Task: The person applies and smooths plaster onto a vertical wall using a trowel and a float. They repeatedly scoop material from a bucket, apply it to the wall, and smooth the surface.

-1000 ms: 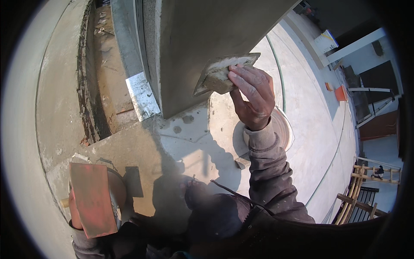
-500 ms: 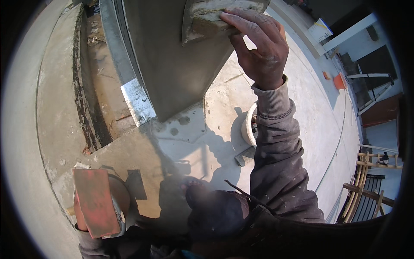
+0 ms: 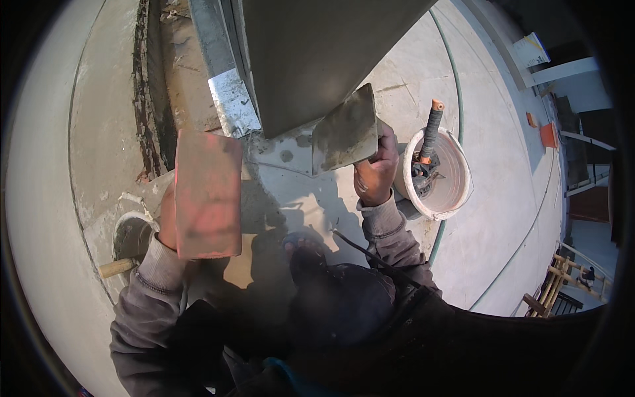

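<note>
My left hand is mostly hidden behind a red rectangular plastering float, closed on its back. The float's flat face, smeared with grey, is turned up. My right hand is closed on a second plastering float, whose grey, mortar-stained face is tilted toward the left. This float is just below the smooth grey plastered column; whether its upper edge touches the column I cannot tell. A shiny metal sheet lies at the column's left foot.
To the right of my right hand, a white bucket holds tools, one with a black-wrapped handle. Another bucket with a wooden handle stands by my left forearm. A green hose crosses the floor. A rough-edged trench lies left of the column.
My right hand has come down off the column with its float, which now turns its flat face to view. My left hand has risen and moved right with the red float.
</note>
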Demonstrator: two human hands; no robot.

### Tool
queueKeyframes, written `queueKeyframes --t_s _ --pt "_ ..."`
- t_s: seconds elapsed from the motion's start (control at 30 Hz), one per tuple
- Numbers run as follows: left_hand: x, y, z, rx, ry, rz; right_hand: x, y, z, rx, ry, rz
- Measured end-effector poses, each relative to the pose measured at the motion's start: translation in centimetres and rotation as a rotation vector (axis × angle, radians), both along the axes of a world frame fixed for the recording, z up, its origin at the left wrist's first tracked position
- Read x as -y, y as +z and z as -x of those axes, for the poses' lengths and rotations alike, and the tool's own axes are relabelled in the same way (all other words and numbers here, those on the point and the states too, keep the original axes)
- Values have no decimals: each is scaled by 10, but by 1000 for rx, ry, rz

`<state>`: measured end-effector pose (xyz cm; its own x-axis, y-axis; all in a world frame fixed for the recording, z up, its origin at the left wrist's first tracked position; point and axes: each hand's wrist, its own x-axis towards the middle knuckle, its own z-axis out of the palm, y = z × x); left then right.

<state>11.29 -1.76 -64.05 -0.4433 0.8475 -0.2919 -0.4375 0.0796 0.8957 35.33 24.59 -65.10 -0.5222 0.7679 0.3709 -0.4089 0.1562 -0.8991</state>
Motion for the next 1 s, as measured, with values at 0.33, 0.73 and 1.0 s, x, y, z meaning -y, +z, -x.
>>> queueKeyframes --t_s 0.33,0.73,1.0 --pt "-80 -35 -80 -1082 -129 -75 48 14 -13 0 48 -118" --pt "-39 -86 -59 -1130 -130 -16 34 -36 -31 469 406 -392" --pt "-47 -48 -40 -288 172 -209 35 -46 -43 164 505 669"
